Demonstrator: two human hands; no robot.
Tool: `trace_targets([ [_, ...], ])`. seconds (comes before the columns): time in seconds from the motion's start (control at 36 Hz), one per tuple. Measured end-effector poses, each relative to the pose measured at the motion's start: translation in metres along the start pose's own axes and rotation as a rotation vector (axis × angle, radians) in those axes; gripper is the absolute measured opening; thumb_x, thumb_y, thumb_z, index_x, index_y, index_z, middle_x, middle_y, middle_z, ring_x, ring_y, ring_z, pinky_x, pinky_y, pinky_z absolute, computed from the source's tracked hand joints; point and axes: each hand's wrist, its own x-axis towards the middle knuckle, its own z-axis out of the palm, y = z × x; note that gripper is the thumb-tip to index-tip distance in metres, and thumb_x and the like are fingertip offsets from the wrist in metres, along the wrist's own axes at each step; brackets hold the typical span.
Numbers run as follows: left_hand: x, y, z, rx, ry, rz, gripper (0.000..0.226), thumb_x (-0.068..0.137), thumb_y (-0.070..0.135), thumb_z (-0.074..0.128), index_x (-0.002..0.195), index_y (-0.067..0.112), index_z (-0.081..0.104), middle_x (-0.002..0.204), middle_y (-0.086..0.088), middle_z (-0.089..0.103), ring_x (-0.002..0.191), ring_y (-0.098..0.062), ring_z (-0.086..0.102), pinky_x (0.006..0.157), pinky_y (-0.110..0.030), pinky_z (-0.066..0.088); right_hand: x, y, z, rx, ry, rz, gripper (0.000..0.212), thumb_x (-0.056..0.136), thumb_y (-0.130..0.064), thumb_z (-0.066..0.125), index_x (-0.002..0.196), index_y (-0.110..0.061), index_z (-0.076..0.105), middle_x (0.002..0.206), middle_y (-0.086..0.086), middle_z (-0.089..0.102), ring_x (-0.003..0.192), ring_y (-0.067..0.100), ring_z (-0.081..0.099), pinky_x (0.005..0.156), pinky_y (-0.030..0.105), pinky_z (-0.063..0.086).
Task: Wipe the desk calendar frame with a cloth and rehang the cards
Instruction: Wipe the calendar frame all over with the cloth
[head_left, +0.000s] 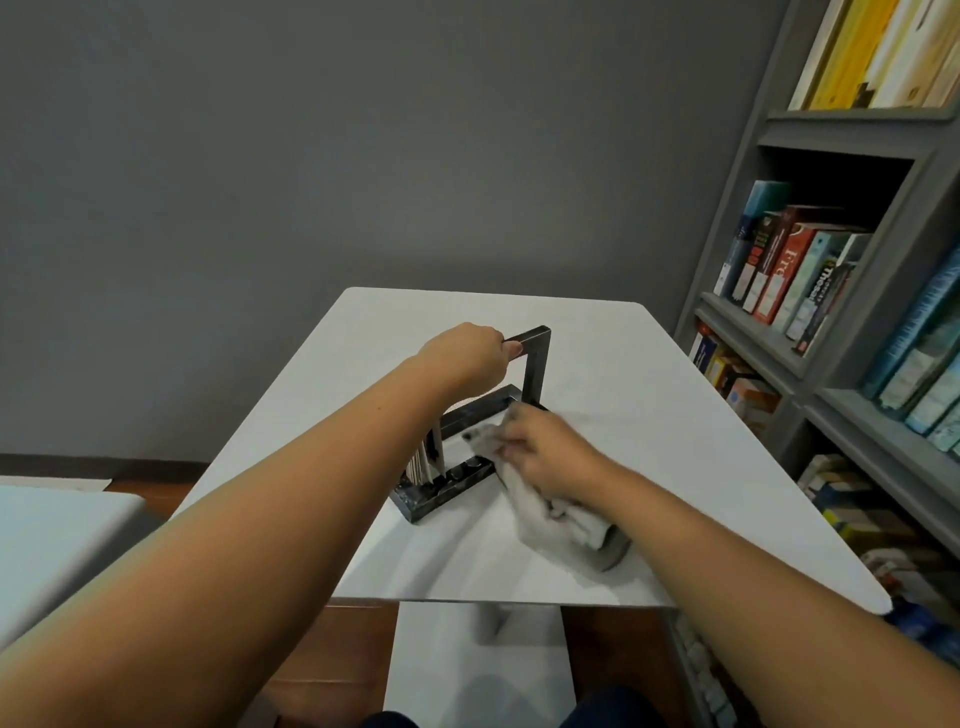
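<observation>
One white rectangular table (597, 364) fills mid-picture; at its centre stands one dark metal calendar frame (536, 364), left hand (467, 353) clamped on its top bar. Right hand (545, 452) grips one blurred grey cloth (550, 525), seemingly against the base. Cards (423, 460), half-hidden, uncountable.

Red book spine (786, 270) on the bookshelf (748, 327) with white lettering starting "Fre", rest hidden, dark book spine (826, 291) beside it reading roughly "Thesa", other spines and their white labels too blurred to read, no readable text elsewhere
</observation>
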Motion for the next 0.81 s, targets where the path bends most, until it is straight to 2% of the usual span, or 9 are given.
trace_targets([
  [0.06,-0.005,-0.004,0.000,0.028,0.060,0.003,0.043,0.100,0.043,0.025,0.104,0.010,0.053,0.105,-0.011,0.061,0.085,-0.026,0.050,0.068,-0.032,0.035,-0.002,0.005,-0.018,0.157,0.059,0.063,0.020,0.091,-0.005,0.054,0.105,0.000,0.067,0.099,0.010,0.058,0.095,0.018,0.054,0.081,0.019,0.036],
  [0.11,-0.014,-0.010,-0.002,0.076,0.194,0.000,0.047,0.098,0.050,0.027,0.113,0.013,0.052,0.113,-0.008,0.060,0.098,-0.027,0.054,0.076,-0.035,0.037,-0.007,0.013,-0.033,0.272,0.138,0.125,0.022,0.091,-0.003,0.053,0.107,-0.003,0.067,0.101,0.011,0.062,0.097,0.016,0.055,0.079,0.016,0.040],
  [0.19,-0.033,-0.025,-0.003,0.052,0.461,-0.005,0.054,0.092,0.059,0.032,0.123,0.018,0.052,0.119,-0.001,0.058,0.112,-0.023,0.052,0.090,-0.041,0.035,-0.010,0.027,-0.041,0.201,0.191,0.165,0.023,0.092,-0.009,0.052,0.111,-0.009,0.066,0.104,0.009,0.061,0.100,0.018,0.055,0.079,0.019,0.038],
  [0.28,-0.056,-0.037,0.005,-0.277,0.670,-0.016,0.057,0.084,0.064,0.045,0.121,0.021,0.052,0.112,0.004,0.060,0.107,-0.018,0.053,0.093,-0.040,0.039,-0.010,0.034,-0.039,0.078,0.201,0.187,0.027,0.093,-0.011,0.051,0.117,-0.011,0.062,0.110,0.009,0.058,0.101,0.017,0.052,0.081,0.019,0.033],
  [0.33,-0.070,-0.041,0.017,-0.581,0.749,-0.052,0.054,0.079,0.060,0.059,0.118,0.024,0.052,0.106,0.007,0.060,0.100,-0.014,0.055,0.087,-0.039,0.047,-0.010,0.035,-0.035,0.041,0.204,0.191,0.027,0.094,-0.013,0.049,0.118,-0.011,0.061,0.109,0.008,0.055,0.100,0.018,0.053,0.078,0.017,0.032],
  [0.42,-0.086,-0.042,0.036,-0.931,0.740,-0.128,0.053,0.072,0.043,0.076,0.115,0.027,0.049,0.102,0.009,0.061,0.095,-0.009,0.058,0.080,-0.029,0.051,-0.010,0.033,-0.028,-0.008,0.174,0.185,0.030,0.095,-0.015,0.046,0.120,-0.014,0.062,0.102,0.004,0.050,0.097,0.017,0.051,0.077,0.016,0.031],
  [0.56,-0.090,-0.048,0.061,-1.102,0.657,-0.122,0.061,0.068,0.023,0.082,0.118,0.030,0.046,0.086,0.010,0.061,0.076,0.002,0.059,0.076,-0.015,0.049,-0.008,0.031,-0.021,-0.170,0.160,0.186,0.037,0.094,-0.011,0.043,0.126,-0.021,0.058,0.096,-0.003,0.041,0.106,0.021,0.042,0.080,0.019,0.028],
  [0.67,-0.082,-0.057,0.065,-1.141,0.631,-0.087,0.050,0.073,0.011,0.076,0.111,0.032,0.051,0.089,0.006,0.062,0.078,-0.009,0.061,0.077,-0.026,0.052,-0.011,0.029,-0.017,-0.151,0.188,0.167,0.033,0.095,-0.015,0.045,0.126,-0.019,0.058,0.098,0.000,0.041,0.100,0.020,0.046,0.080,0.021,0.036],
  [0.81,-0.076,-0.061,0.065,-1.219,0.610,-0.092,0.019,0.068,0.029,0.064,0.084,0.034,0.055,0.063,-0.001,0.049,0.060,-0.024,0.047,0.060,-0.045,0.045,-0.011,0.027,-0.013,-0.200,0.179,0.166,0.033,0.096,-0.014,0.044,0.126,-0.017,0.057,0.097,-0.003,0.040,0.104,0.021,0.046,0.078,0.021,0.034],
])
